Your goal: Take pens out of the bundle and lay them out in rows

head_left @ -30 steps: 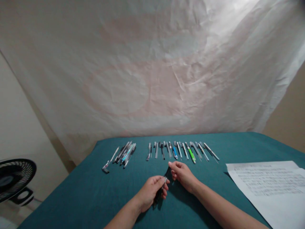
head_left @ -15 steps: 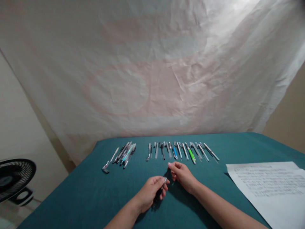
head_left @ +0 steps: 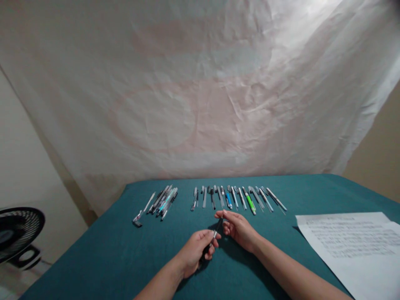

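My left hand (head_left: pixel 198 252) is closed around a dark pen (head_left: pixel 218 226) with a light silvery band by the thumb. Most of the pen's body is hidden in the palm. Its thin dark end points up and right towards my right hand (head_left: pixel 236 225), whose thumb and index finger are closed at that tip. Beyond the hands, pens and pen parts lie in a spaced row, among them a bright green pen (head_left: pixel 250 203) and a blue one (head_left: pixel 229 201). To the left sits a bunched pile of pens (head_left: pixel 162 203).
A clear pen tube with a dark cap (head_left: pixel 137 223) lies left of the pile. Sheets of paper with handwriting (head_left: pixel 350 241) rest at the right on the green tablecloth (head_left: pixel 103 258). A black fan (head_left: pixel 20 235) stands off the left edge. A pale sheet (head_left: pixel 200 104) hangs behind.
My right fingertips have shifted slightly left and closed at the pen's dark end, which shows more plainly. My left hand stays almost in place around the pen.
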`<state>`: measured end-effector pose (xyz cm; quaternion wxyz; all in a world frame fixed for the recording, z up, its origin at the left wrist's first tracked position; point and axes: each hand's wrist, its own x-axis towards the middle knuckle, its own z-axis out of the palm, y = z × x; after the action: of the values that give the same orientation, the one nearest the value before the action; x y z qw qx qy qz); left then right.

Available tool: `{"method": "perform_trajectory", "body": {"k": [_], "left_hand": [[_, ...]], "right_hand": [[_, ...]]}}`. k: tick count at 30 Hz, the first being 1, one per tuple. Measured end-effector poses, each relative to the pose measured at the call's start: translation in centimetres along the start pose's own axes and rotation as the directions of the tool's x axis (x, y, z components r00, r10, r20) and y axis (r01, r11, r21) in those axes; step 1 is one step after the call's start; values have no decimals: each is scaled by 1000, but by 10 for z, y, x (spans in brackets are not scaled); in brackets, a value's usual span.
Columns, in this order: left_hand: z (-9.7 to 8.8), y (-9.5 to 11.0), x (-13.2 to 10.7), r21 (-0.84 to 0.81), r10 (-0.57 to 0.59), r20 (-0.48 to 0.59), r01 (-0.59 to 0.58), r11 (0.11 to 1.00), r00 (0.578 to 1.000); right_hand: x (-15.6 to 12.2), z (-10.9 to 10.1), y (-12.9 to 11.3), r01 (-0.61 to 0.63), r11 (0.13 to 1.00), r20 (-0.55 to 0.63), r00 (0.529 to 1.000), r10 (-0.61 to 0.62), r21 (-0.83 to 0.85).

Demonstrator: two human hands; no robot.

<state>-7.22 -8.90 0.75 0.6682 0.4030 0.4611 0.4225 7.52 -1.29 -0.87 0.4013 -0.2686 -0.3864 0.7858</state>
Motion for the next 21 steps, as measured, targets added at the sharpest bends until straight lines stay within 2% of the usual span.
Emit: {"method": "perform_trajectory", "body": {"k": [6, 14, 21], "left_hand": [[-1, -1, 1, 22, 11, 1, -11, 1000, 1000], [-2, -2, 1, 22, 6, -5, -6, 1000, 1000], [0, 0, 0, 17, 2, 0, -2, 1000, 1000]], "right_hand": [[4, -3, 8, 84, 993, -57, 994, -89, -85], [1, 2, 2, 53, 999, -47, 998, -53, 0], [2, 0, 7, 101, 990, -29, 994, -104, -101]]}}
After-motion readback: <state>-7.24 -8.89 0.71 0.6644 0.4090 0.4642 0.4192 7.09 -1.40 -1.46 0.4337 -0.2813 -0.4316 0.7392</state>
